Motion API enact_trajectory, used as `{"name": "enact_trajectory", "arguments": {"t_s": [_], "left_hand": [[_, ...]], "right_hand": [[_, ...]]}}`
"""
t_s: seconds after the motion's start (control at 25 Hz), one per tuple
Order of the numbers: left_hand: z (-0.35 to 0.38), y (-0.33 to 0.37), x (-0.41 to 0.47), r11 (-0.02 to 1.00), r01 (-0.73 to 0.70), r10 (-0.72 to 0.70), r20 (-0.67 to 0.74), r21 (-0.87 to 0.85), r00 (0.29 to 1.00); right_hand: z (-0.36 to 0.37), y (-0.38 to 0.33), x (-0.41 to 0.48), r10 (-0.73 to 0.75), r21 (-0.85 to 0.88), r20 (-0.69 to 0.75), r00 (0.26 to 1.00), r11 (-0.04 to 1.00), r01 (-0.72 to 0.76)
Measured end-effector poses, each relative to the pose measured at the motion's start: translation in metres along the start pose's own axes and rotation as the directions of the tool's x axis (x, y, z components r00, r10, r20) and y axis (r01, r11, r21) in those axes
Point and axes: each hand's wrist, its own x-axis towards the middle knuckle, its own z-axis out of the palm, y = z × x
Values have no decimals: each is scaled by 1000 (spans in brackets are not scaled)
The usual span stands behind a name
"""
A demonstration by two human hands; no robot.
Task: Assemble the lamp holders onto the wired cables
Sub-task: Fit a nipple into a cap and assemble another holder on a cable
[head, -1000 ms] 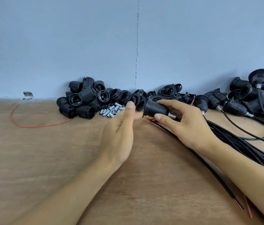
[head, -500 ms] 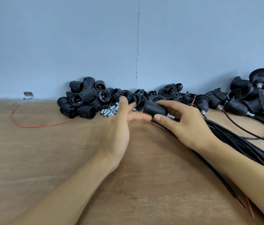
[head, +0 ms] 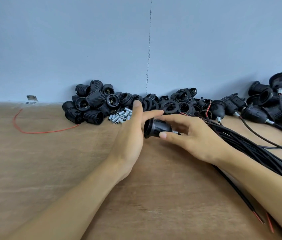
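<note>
My right hand (head: 194, 135) pinches a black threaded lamp holder (head: 156, 127) between thumb and fingers, its open mouth facing left and a silver nipple at its right end. My left hand (head: 131, 135) is held flat beside the holder's mouth, fingers straight, palm against its rim. A bundle of black cables (head: 251, 146) runs from under my right hand to the right, with red wire ends (head: 260, 219) near my right forearm.
Along the blue wall lie a pile of loose black holder bodies (head: 91, 104), a heap of black rings (head: 171, 104), small silver nipples (head: 119, 116) and assembled holders on cables (head: 272, 104). A loose red wire (head: 32, 130) lies on the wooden table (head: 50, 170).
My right hand has drawn the holder back toward me, away from the ring pile. My left hand stayed beside its open mouth, fingers straight, and now meets the rim.
</note>
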Motion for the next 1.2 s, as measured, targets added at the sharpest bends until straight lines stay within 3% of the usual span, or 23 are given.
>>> {"name": "enact_trajectory", "arguments": {"t_s": [0.12, 0.24, 0.36, 0.64, 0.92, 1.0, 1.2], "left_hand": [[4, -2, -4, 998, -56, 56, -25, 31, 998], [3, -8, -2, 998, -62, 57, -128, -30, 990], [4, -11, 0, 1000, -9, 10, -131, 5, 991], [8, -20, 2, 988, -70, 79, -65, 136, 995], [9, -18, -1, 943, -95, 102, -6, 319, 995], [9, -16, -2, 915, -112, 119, 7, 387, 993], [9, -13, -4, 891, -132, 133, 29, 434, 991]], "right_hand": [[-3, 2, 1, 21, -148, -173, 985, 988, -47], [-7, -1, 2, -63, -335, -259, 964, 942, -28], [-11, -3, 6, -138, -454, -348, 927, 890, -38], [-60, 11, 37, -59, -479, -637, 769, 811, -335], [-83, 51, 40, 247, -324, -737, 629, 688, -649], [-83, 45, 44, 245, -365, -726, 642, 655, -662], [-56, 16, 57, 45, -571, -590, 806, 683, -456]]}}
